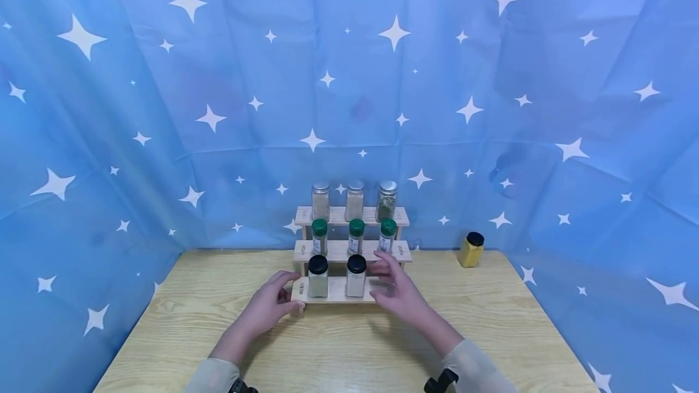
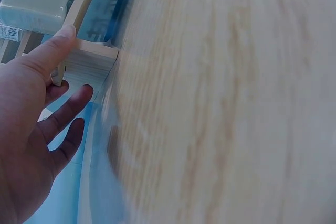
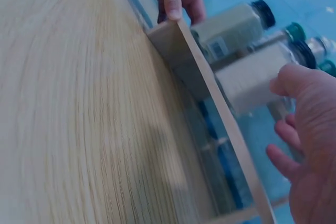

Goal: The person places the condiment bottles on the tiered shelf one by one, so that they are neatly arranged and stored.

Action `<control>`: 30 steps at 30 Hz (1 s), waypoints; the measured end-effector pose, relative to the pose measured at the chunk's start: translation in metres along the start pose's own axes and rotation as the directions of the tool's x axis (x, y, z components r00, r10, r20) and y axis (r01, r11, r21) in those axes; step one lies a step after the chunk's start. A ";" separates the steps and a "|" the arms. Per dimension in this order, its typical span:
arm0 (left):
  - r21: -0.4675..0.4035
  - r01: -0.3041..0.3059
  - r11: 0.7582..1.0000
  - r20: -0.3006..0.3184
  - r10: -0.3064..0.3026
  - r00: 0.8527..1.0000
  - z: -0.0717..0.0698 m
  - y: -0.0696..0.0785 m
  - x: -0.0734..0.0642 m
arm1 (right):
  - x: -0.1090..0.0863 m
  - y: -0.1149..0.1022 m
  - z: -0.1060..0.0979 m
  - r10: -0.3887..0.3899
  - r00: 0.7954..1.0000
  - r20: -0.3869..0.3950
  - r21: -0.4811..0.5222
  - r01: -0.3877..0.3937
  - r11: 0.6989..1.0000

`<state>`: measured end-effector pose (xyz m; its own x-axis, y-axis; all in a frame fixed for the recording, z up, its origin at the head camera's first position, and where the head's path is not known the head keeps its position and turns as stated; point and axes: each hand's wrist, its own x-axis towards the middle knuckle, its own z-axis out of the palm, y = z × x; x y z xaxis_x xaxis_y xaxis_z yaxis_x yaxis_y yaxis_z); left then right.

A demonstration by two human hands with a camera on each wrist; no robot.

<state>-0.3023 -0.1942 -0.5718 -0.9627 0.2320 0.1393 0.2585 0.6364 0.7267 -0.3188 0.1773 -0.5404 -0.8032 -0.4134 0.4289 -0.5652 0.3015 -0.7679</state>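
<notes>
A three-tier wooden spice rack (image 1: 334, 299) stands at the back of the table. My left hand (image 1: 271, 303) pinches the left end of its lowest shelf; the thumb (image 2: 58, 43) lies on the board's front edge. Two black-capped jars with pale contents, a left jar (image 1: 318, 284) and a right jar (image 1: 356, 282), stand on that shelf. My right hand (image 1: 397, 288) is just right of the right jar, fingers loosely bent. In the right wrist view, its thumb (image 3: 296, 80) overlaps the jar near the cap; whether they touch I cannot tell.
Green-capped jars (image 1: 355, 238) line the middle shelf, and silver-capped jars (image 1: 354, 202) the top one. A yellow jar with a black cap (image 1: 471, 251) stands apart on the table (image 1: 491, 320), back right. A blue star-printed curtain (image 1: 349, 108) hangs close behind the rack.
</notes>
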 end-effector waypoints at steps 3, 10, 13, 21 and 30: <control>-0.003 0.010 1.000 0.000 -0.010 1.000 0.001 0.001 0.000 | -0.008 0.004 -0.013 -0.002 1.000 -0.031 -0.026 0.001 1.000; -0.006 0.000 1.000 -0.003 0.000 1.000 0.000 0.000 0.000 | -0.027 0.021 -0.052 0.067 0.978 -0.196 -0.099 -0.088 0.991; -0.005 0.005 1.000 -0.003 -0.005 1.000 0.000 -0.001 0.000 | -0.035 0.033 -0.069 0.106 0.941 -0.322 -0.121 -0.152 0.981; -0.015 0.022 1.000 -0.008 -0.023 1.000 0.002 -0.002 -0.001 | -0.045 0.057 -0.111 0.169 0.788 -0.592 -0.112 -0.289 0.951; -0.013 0.007 1.000 -0.016 -0.007 1.000 0.001 -0.002 0.000 | -0.048 0.078 -0.139 0.156 0.684 -0.713 -0.143 -0.360 0.922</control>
<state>-0.3030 -0.1943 -0.5741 -0.9657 0.2156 0.1446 0.2505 0.6282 0.7367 -0.3509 0.3400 -0.5546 -0.7714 0.3768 0.5128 -0.2592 0.5499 -0.7940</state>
